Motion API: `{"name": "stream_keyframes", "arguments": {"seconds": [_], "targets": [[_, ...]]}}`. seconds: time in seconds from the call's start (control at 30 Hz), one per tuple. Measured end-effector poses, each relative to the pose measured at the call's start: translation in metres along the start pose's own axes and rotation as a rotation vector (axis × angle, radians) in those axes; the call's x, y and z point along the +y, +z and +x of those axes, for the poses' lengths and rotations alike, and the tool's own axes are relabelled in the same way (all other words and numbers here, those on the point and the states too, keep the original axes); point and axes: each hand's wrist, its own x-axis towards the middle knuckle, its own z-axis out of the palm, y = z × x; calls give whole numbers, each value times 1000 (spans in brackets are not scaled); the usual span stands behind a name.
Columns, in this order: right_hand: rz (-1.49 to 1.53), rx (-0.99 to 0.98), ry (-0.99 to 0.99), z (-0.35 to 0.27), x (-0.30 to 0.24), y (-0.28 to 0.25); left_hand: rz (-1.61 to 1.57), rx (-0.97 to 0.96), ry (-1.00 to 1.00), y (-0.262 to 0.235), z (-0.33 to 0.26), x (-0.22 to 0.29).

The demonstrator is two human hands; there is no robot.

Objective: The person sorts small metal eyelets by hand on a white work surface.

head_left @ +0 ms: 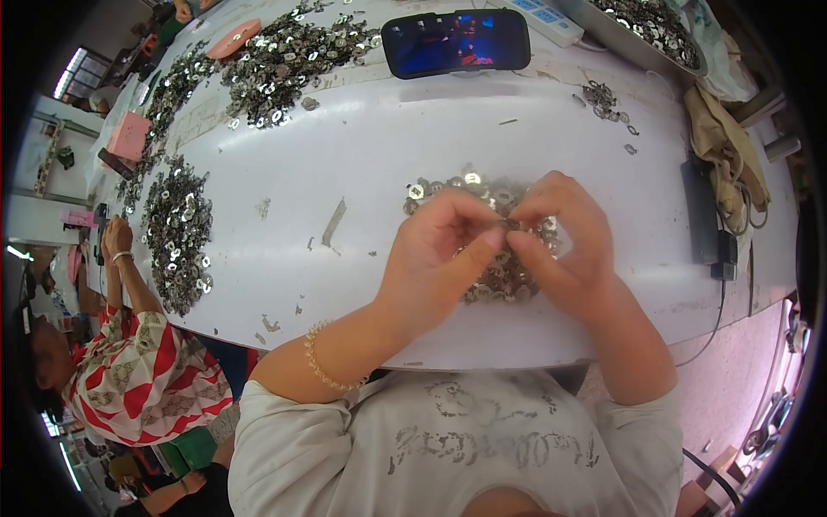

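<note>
Her left hand (439, 258) and right hand (564, 246) meet fingertip to fingertip, pinching one small silvery metal ring part (510, 226) between them, just above a small heap of shiny metal ring parts (495, 280) near the white table's (362, 172) near edge. Beyond, a black phone with a lit screen (457, 41); left, larger scattered heaps of the same metal parts (177, 233).

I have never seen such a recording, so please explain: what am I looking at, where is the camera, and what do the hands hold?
There is no machine here. A camera worn on a person's head looks down, so the edges bend. The left hand and right hand meet and pinch a small metal piece between the fingertips, above a pile of small metal rings on a white table. More piles lie to the left, and a phone stands behind. Another person sits at the left.
</note>
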Motion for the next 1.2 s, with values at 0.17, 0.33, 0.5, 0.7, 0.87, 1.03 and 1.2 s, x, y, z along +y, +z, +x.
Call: {"name": "stream_keyframes", "arguments": {"seconds": [0.17,0.33,0.5,0.7,0.87,1.03,1.2], "targets": [[-12,-36,-56,1,2,-1,126,-70,25,-3,1,-6],[-34,-35,-61,0,3,0,84,-41,18,0,0,2],[-25,-53,-62,2,1,0,75,51,113,1,-1,3],[-44,-50,-54,0,1,0,42,31,108,0,-1,0],[-35,-43,-29,0,0,0,50,27,179,0,1,-3],[-36,-38,-43,1,-1,0,105,12,235,-1,2,-3],[-5,-44,-56,-1,0,2,116,23,274,-1,3,-5]]}}
